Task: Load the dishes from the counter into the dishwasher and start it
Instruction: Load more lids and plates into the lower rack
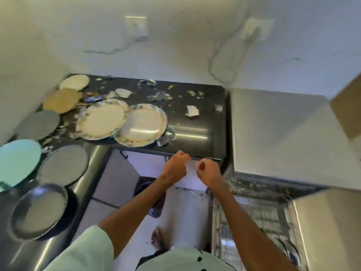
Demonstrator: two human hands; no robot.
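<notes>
Two floral-rimmed plates (pixel 101 119) (pixel 143 124) lie on the black counter (pixel 205 132), the right one overlapping the left. Further left lie a white plate (pixel 75 82), a tan plate (pixel 61 100), two grey plates (pixel 39 125) (pixel 64 165), a turquoise plate (pixel 18 161) and a steel pan (pixel 38 211). My left hand (pixel 176 166) and my right hand (pixel 208 171) hover with curled fingers just in front of the counter's front edge, holding nothing that I can see. The dishwasher (pixel 252 218) stands open at lower right, its wire rack showing.
Broken crockery shards (pixel 192 111) and scraps litter the counter. A steel appliance top (pixel 277 132) adjoins it on the right. Two wall sockets (pixel 136 25) with cables sit above. My bare foot (pixel 157 240) stands on the tiled floor.
</notes>
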